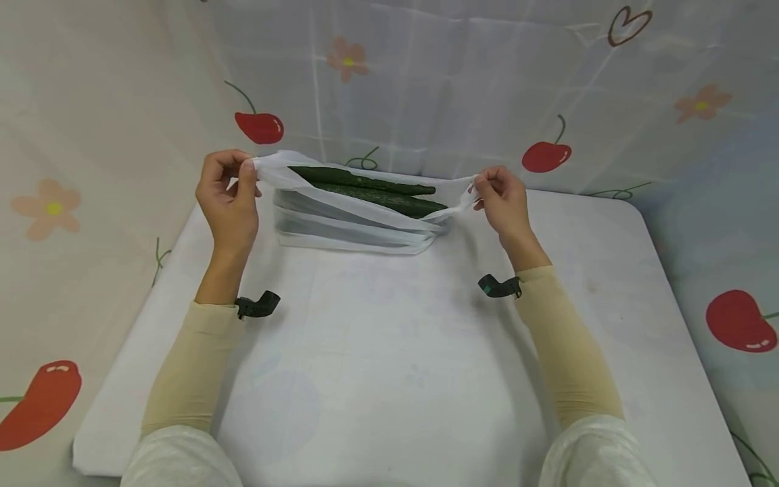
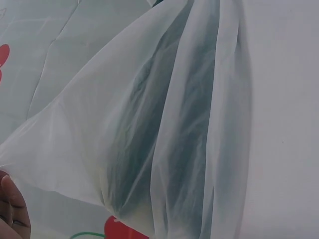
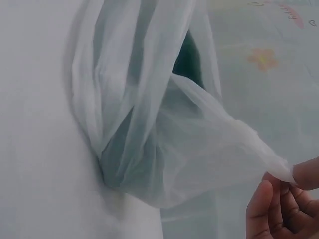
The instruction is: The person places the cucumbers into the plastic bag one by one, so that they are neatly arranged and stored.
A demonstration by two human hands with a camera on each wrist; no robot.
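Observation:
A thin white plastic bag (image 1: 359, 233) lies stretched sideways near the far edge of the table, with cucumbers (image 1: 377, 196) showing through its open mouth. At least two long dark green ones are visible; others may be hidden behind the film. My left hand (image 1: 230, 196) pinches the bag's left end between thumb and fingers. At the opposite end, my right hand (image 1: 504, 203) pinches a gathered corner. In the left wrist view, the bag film (image 2: 134, 124) is pulled taut towards the fingers. The right wrist view shows the twisted corner (image 3: 271, 162) between thumb and fingertips.
A white-covered table (image 1: 389, 352) extends under the bag and both forearms. Behind it hangs a pale curtain (image 1: 426, 88) printed with cherries, flowers and a heart. Similar printed sheeting (image 1: 103, 122) stands on the left and right. Each wrist carries a small black camera (image 1: 258, 304).

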